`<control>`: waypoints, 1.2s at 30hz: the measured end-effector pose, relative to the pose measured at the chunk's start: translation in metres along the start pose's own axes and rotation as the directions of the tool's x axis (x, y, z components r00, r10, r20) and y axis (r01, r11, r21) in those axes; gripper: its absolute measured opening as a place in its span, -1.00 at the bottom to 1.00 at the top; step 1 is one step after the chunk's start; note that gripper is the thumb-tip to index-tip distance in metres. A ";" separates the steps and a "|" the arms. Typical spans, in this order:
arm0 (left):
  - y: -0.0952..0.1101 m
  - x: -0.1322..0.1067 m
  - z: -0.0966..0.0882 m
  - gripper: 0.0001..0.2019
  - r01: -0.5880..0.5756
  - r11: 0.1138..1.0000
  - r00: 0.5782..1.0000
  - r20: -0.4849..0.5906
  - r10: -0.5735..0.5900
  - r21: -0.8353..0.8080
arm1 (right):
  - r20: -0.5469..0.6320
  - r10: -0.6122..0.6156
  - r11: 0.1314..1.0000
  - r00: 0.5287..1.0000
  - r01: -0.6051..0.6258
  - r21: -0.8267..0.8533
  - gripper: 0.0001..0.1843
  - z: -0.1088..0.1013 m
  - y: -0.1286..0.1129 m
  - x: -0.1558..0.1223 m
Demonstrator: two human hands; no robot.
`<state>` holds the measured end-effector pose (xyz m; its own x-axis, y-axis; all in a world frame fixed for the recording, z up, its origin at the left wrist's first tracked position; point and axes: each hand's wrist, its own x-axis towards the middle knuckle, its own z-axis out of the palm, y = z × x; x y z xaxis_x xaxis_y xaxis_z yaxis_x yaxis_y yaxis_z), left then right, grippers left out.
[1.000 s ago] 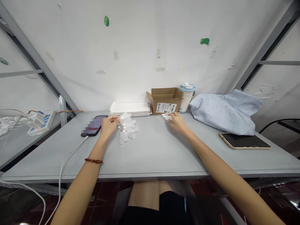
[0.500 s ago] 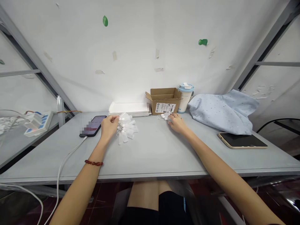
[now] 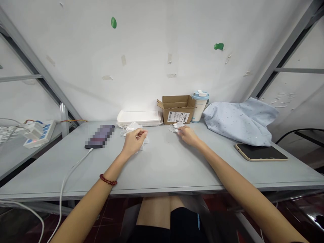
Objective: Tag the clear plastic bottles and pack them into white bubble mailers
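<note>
Head view: shifted right with left hand [image 3: 133, 141], now over the left-side tags [image 3: 134, 126], apparently mid-handling; pinching, can't tell on what. With right hand [image 3: 188, 136], touching white pieces [image 3: 178, 125] by the box [image 3: 178, 117]; can't tell if gripped.

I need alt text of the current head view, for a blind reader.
A person's left hand is at a pile of white tags on a grey table; the right hand touches a smaller bunch in front of an open cardboard box. Right of the box are a lidded cup and blue cloth.
</note>
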<state>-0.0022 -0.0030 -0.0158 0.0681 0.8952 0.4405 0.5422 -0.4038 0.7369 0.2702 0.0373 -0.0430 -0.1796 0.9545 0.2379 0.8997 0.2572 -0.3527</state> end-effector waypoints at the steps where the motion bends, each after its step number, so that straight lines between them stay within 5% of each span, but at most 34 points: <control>1: 0.002 -0.002 0.003 -0.76 -0.007 1.000 0.999 0.039 0.008 -0.016 | -0.013 -0.020 0.998 1.000 0.021 0.053 -0.75 -0.001 -0.002 0.000; 6: 0.004 -0.006 0.011 -0.70 -0.005 0.998 0.987 0.158 0.014 -0.056 | -0.023 -0.132 0.913 0.991 0.131 0.387 -0.73 -0.005 -0.023 -0.007; 11: 0.001 -0.005 0.012 -0.58 0.055 0.998 0.978 0.205 -0.048 -0.029 | 0.054 -0.194 0.765 0.980 0.117 0.634 -0.68 -0.008 -0.049 -0.021; 19: 0.004 -0.004 0.011 -0.63 0.085 0.990 0.971 0.233 -0.057 -0.111 | 0.077 -0.279 0.750 0.957 0.168 0.640 -0.70 -0.013 -0.067 -0.034; 36: 0.017 -0.003 0.004 -0.70 0.174 0.957 0.922 0.381 -0.075 -0.233 | 0.043 -0.267 0.741 0.963 0.177 0.648 -0.71 -0.005 -0.072 -0.035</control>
<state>0.0105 -0.0118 -0.0067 0.3410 0.9270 0.1558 0.3356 -0.2749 0.9010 0.2137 -0.0157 -0.0210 -0.4297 0.8569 0.2846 0.3772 0.4568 -0.8056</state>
